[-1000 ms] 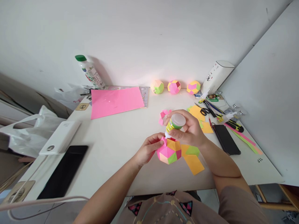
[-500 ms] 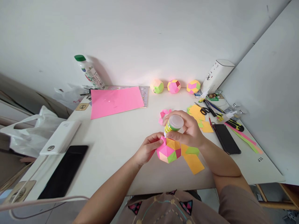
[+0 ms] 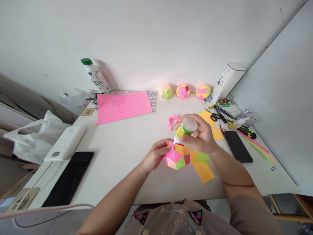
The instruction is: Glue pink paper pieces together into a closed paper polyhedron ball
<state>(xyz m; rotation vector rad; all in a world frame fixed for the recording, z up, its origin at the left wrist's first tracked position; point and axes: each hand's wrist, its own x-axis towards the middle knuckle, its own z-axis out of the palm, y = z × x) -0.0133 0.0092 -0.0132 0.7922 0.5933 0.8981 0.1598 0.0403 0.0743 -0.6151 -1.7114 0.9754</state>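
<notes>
Between thumb and fingers, my left hand (image 3: 157,155) grips a many-sided paper ball (image 3: 178,157) by a pink flap at its upper left. Its faces are pink, orange, green and peach, and the top seems to have an opening with raised flaps. My right hand (image 3: 201,135) is closed round a glue bottle (image 3: 184,129) with a yellow and green label. The bottle is tilted nozzle-down, its white tip at the pink flap close to my left fingertips. Whether glue is coming out is too small to see.
Small pink paper pieces (image 3: 172,122) lie beyond my hands. Orange sheets (image 3: 204,172) lie right of the ball, scissors (image 3: 215,117) and a black phone (image 3: 237,147) farther right. Three finished-looking paper balls (image 3: 183,91) line the wall. A large pink sheet (image 3: 123,107) lies back left.
The glue bottle has shifted slightly right and tilted more to the side, so its nozzle now shows more clearly. My left hand and the paper ball have hardly moved.
</notes>
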